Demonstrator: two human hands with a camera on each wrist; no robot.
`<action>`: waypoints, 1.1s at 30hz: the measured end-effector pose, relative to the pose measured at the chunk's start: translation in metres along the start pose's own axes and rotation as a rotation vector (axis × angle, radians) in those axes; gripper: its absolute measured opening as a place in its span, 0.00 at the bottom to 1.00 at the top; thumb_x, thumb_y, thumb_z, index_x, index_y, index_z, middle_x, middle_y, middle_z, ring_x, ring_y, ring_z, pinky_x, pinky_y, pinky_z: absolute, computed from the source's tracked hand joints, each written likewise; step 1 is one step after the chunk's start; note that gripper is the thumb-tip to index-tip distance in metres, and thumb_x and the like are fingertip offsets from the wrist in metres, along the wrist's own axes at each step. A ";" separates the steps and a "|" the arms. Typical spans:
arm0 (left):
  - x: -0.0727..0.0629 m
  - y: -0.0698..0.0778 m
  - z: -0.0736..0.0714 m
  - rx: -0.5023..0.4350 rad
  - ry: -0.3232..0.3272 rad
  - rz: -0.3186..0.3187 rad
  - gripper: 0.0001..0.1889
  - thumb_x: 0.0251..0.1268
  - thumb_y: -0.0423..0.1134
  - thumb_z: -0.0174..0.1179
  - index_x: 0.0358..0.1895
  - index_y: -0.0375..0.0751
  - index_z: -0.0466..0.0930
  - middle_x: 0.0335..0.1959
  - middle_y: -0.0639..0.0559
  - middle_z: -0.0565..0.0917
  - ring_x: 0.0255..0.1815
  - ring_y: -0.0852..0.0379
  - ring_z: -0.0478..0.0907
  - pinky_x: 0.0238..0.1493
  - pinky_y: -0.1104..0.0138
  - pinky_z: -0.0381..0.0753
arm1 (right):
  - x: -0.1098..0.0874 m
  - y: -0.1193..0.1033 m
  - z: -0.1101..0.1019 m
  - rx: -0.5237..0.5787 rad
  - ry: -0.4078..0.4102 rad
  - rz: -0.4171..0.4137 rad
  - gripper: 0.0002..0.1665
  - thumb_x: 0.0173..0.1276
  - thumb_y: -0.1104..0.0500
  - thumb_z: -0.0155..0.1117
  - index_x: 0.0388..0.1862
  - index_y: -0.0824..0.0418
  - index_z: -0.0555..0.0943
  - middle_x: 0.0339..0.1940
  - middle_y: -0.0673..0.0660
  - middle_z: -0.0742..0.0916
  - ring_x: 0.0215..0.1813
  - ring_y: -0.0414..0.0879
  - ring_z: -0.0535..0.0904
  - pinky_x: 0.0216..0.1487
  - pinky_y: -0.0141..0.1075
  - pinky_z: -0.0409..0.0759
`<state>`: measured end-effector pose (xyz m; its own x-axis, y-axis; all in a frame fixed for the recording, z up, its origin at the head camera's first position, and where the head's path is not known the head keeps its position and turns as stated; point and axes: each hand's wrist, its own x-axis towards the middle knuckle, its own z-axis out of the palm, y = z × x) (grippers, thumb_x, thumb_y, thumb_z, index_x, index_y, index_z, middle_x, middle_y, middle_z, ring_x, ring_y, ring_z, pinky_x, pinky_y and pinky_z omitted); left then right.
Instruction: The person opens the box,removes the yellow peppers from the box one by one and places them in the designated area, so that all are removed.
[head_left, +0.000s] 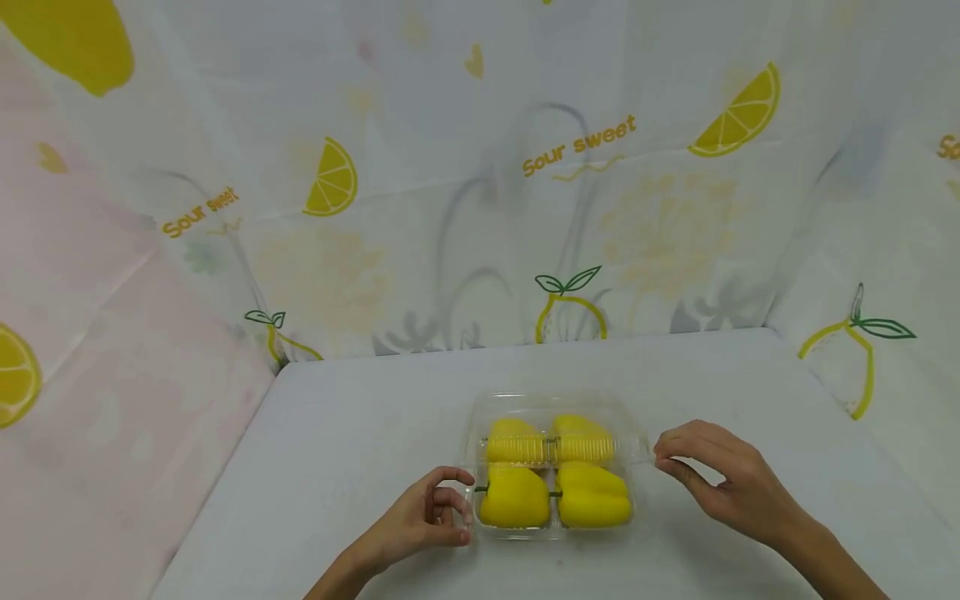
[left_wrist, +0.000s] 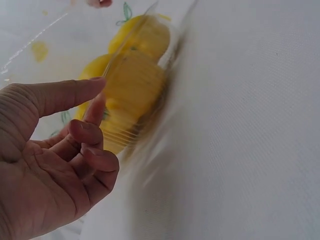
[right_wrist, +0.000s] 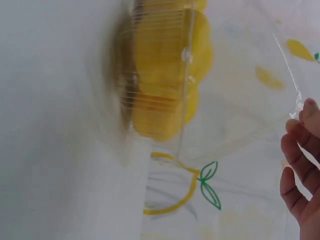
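Several yellow bell peppers (head_left: 514, 497) lie in a clear plastic clamshell container (head_left: 553, 534) on the table, two in front and two behind. The container's lid (head_left: 480, 408) stands partly raised, its ribbed edge crossing in front of the back peppers. At the container's left side my left hand (head_left: 429, 512) pinches the rim between thumb and forefinger, the other fingers loosely curled. My right hand (head_left: 723, 475) pinches the lid's right corner between thumb and fingertips, away from the container's base. In the right wrist view the peppers (right_wrist: 160, 55) show through the ribbed wall.
A white cloth covers the table (head_left: 360, 433). Behind it hangs a pale curtain (head_left: 420, 250) printed with lemons and lettering, which also closes off the left and right sides.
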<state>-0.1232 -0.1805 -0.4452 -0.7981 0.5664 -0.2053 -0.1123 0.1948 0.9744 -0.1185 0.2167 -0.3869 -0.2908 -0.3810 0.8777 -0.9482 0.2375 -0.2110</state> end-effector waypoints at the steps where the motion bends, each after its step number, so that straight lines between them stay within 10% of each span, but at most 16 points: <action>1: 0.000 0.000 0.000 0.001 -0.005 0.000 0.32 0.60 0.29 0.68 0.65 0.32 0.63 0.40 0.43 0.82 0.26 0.60 0.72 0.32 0.71 0.78 | 0.003 0.001 0.000 -0.005 0.010 -0.002 0.13 0.73 0.57 0.63 0.34 0.67 0.84 0.34 0.54 0.85 0.37 0.42 0.78 0.47 0.25 0.75; 12: -0.001 0.001 -0.003 0.011 -0.035 0.032 0.33 0.61 0.29 0.67 0.66 0.32 0.60 0.40 0.42 0.82 0.27 0.59 0.74 0.33 0.71 0.78 | 0.036 0.025 0.000 -0.106 0.066 0.145 0.21 0.75 0.50 0.59 0.36 0.69 0.82 0.33 0.57 0.84 0.34 0.38 0.76 0.39 0.23 0.72; 18: 0.000 0.000 -0.004 0.023 -0.043 0.045 0.32 0.61 0.29 0.67 0.65 0.31 0.61 0.40 0.43 0.82 0.27 0.59 0.74 0.32 0.72 0.77 | 0.034 0.052 0.003 -0.117 0.079 0.242 0.05 0.67 0.68 0.66 0.40 0.68 0.82 0.35 0.58 0.85 0.38 0.39 0.77 0.43 0.22 0.74; 24: 0.000 0.001 -0.004 0.024 -0.050 0.048 0.32 0.61 0.29 0.68 0.64 0.30 0.61 0.40 0.42 0.82 0.28 0.59 0.74 0.32 0.72 0.77 | 0.033 0.069 0.004 -0.080 0.000 0.393 0.29 0.55 0.80 0.68 0.56 0.66 0.78 0.45 0.55 0.83 0.48 0.38 0.76 0.44 0.22 0.74; 33: 0.002 0.000 -0.003 0.001 -0.051 0.023 0.31 0.61 0.29 0.67 0.65 0.32 0.61 0.41 0.42 0.82 0.27 0.59 0.74 0.33 0.72 0.77 | 0.028 0.083 0.016 -0.022 -0.107 0.596 0.51 0.64 0.71 0.68 0.79 0.51 0.55 0.65 0.57 0.76 0.58 0.50 0.76 0.48 0.23 0.74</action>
<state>-0.1269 -0.1820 -0.4450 -0.7690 0.6110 -0.1876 -0.0940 0.1822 0.9788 -0.2070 0.2115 -0.3862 -0.7836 -0.2636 0.5626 -0.6152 0.4557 -0.6433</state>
